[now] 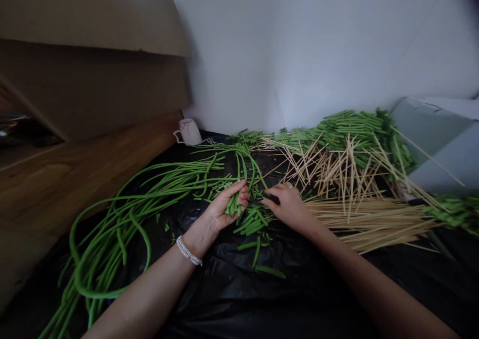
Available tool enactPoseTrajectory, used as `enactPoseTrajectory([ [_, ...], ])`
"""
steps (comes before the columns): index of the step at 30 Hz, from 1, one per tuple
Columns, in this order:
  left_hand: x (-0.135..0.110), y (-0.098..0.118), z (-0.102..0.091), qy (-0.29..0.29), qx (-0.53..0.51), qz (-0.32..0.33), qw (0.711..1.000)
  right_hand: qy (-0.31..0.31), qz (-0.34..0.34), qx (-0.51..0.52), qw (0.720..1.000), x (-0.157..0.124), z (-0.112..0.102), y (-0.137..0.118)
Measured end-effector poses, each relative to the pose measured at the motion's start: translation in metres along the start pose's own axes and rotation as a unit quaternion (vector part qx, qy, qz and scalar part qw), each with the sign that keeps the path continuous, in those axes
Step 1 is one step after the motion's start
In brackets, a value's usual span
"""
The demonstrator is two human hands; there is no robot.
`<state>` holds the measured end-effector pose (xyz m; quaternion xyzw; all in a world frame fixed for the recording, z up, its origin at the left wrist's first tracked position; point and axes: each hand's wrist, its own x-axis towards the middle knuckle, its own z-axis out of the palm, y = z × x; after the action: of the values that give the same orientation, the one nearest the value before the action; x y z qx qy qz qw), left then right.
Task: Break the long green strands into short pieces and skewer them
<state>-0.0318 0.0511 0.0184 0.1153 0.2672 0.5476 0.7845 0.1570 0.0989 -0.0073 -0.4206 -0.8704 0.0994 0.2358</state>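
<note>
I watch a person whose left hand (229, 206), at the near side of the white mug (189, 132) and a little to the right, is closed around a small bunch of green stems (233, 205). The right hand (288, 203), farther to the right of the mug, has thumb and finger brought near to each other; whether they pinch something, I cannot tell. Short cut pieces (254, 224) lie just beside the left hand, on the black plastic sheet (232, 301), nearer to the person than the mug. The long green stems (149, 199) curve from in front of the mug toward the left. Well to its right are the thin wooden sticks (366, 214), and behind them a green pile (350, 124). A cardboard box (112, 79) stands to the mug's left.
</note>
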Motion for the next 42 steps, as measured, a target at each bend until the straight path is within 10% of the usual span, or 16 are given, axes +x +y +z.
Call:
enactPoseTrajectory([
  [8,0.0,-0.005,0.005,0.058,0.103,0.009,0.993,0.136,0.034,0.232,0.963,0.003,-0.027,-0.023],
  [15,0.004,-0.008,-0.005,0.063,0.135,0.011,0.989,0.036,-0.112,0.234,0.965,-0.005,-0.031,-0.046],
  [22,-0.003,-0.009,0.002,0.025,0.243,0.026,0.969,0.002,0.093,0.428,0.899,0.003,-0.027,-0.03],
  [32,-0.009,-0.016,0.003,-0.059,0.381,-0.014,0.923,-0.046,0.203,0.603,0.77,0.005,-0.025,-0.023],
  [36,-0.004,-0.019,0.001,-0.015,0.318,0.019,0.948,-0.006,0.187,0.605,0.774,0.007,-0.028,-0.023],
  [42,0.0,-0.006,0.0,0.066,0.154,0.024,0.986,-0.007,0.11,0.5,0.859,0.002,-0.027,-0.037],
])
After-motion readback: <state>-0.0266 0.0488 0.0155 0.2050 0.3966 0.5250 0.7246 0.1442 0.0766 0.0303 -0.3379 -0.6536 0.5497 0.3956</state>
